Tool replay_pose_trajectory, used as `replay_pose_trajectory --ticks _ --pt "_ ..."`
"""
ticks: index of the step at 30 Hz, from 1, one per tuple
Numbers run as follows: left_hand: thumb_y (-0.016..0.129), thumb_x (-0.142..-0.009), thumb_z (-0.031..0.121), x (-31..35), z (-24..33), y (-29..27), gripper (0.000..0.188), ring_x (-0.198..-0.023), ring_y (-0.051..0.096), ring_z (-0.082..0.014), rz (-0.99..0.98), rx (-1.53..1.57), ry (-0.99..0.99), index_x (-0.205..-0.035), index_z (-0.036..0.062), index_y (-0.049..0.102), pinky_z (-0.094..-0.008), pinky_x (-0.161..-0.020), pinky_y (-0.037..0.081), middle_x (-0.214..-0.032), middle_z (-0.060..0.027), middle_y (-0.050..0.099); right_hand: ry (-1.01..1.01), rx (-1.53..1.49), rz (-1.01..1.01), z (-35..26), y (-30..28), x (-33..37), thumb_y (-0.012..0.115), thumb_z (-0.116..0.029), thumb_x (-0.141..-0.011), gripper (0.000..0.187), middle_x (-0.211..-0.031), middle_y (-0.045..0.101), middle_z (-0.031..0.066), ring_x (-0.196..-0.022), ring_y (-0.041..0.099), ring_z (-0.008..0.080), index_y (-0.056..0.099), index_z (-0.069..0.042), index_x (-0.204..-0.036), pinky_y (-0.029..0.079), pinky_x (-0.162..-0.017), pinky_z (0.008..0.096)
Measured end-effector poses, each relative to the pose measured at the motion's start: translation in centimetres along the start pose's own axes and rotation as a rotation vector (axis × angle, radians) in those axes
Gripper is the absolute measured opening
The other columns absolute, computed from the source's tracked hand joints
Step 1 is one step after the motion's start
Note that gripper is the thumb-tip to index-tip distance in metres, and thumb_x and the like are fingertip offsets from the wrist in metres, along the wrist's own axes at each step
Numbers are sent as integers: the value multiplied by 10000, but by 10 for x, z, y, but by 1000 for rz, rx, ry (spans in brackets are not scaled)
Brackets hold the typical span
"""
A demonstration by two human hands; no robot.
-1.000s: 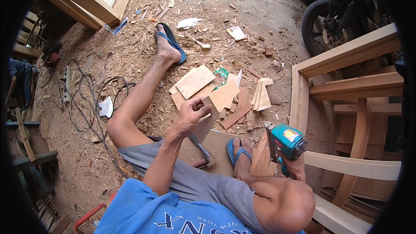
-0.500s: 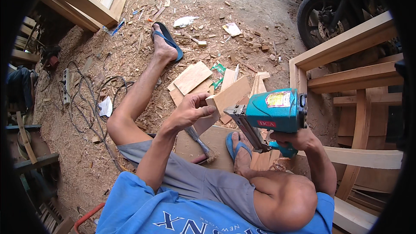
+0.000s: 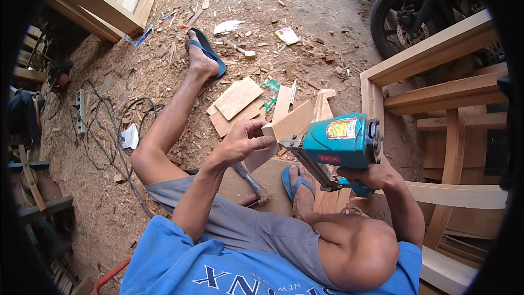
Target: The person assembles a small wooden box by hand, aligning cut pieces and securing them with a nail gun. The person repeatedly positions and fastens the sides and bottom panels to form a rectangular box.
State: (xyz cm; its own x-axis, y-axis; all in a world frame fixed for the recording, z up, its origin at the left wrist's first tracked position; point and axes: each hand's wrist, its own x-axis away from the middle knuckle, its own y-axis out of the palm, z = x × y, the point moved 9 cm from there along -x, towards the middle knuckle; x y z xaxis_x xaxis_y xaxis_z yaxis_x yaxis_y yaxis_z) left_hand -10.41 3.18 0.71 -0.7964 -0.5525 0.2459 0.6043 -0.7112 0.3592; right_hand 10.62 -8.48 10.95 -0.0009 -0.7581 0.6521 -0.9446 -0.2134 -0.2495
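Dirt floor (image 3: 327, 16) w/ sawdust & offcuts all over, cables (image 3: 109, 131) at left, 1 motorbike wheel (image 3: 401, 24) & 1 bare wood frame (image 3: 436, 54) at right. My left hand (image 3: 240, 141) pinches 1 small wood block (image 3: 286, 125) mid-air above my lap. My right hand (image 3: 374, 177) is wrapped tight round 1 teal nail gun (image 3: 338, 142), its nose touching the block; 1 hammer (image 3: 252, 183) lies on a board below.

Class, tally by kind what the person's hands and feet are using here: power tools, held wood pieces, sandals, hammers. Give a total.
Teal nail gun, in the right hand: 1
Wood piece, in the left hand: 1
Blue sandals: 2
Hammer: 1
Total: 5
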Motion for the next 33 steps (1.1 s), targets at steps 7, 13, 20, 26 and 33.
replay_pose_trajectory --ticks 7,13,20,26,33 --pt "794 -860 274 1 -4 4 468 -905 642 -91 14 18 -26 -1189 -21 641 -254 -825 506 -1017 -44 700 -73 53 8 -7 1 6 818 -119 -732 544 -1172 650 128 -1062 607 227 614 -25 -1227 483 -973 368" --pt "800 -855 278 1 -3 2 478 -912 644 -99 -9 13 -34 -1199 -13 640 -255 -835 507 -1035 -49 703 -62 77 75 3 -12 13 827 -164 -751 490 -1057 674 108 -939 624 200 642 -39 -1187 518 -855 365" --pt "760 -889 287 7 -7 -22 467 -991 638 -113 76 115 -24 -1220 2 597 -282 -899 498 -1097 -34 681 32 75 229 46 -35 30 814 -178 -801 415 -887 693 55 -738 629 155 664 -52 -1166 530 -671 348" --pt "684 -946 292 7 -9 -49 422 -1028 633 -123 104 382 119 -1236 8 569 -262 -911 498 -1137 -69 664 -91 397 394 103 -9 -4 668 -153 -804 362 -869 656 294 -874 669 443 607 11 -1121 514 -740 486" --pt "566 -996 237 15 -20 -80 284 -959 681 -250 225 989 192 -1115 -11 639 -417 -1063 452 -1031 -137 690 130 745 472 193 38 -65 683 -126 -787 725 -1003 640 295 -998 615 465 389 -5 -1438 484 -860 520"
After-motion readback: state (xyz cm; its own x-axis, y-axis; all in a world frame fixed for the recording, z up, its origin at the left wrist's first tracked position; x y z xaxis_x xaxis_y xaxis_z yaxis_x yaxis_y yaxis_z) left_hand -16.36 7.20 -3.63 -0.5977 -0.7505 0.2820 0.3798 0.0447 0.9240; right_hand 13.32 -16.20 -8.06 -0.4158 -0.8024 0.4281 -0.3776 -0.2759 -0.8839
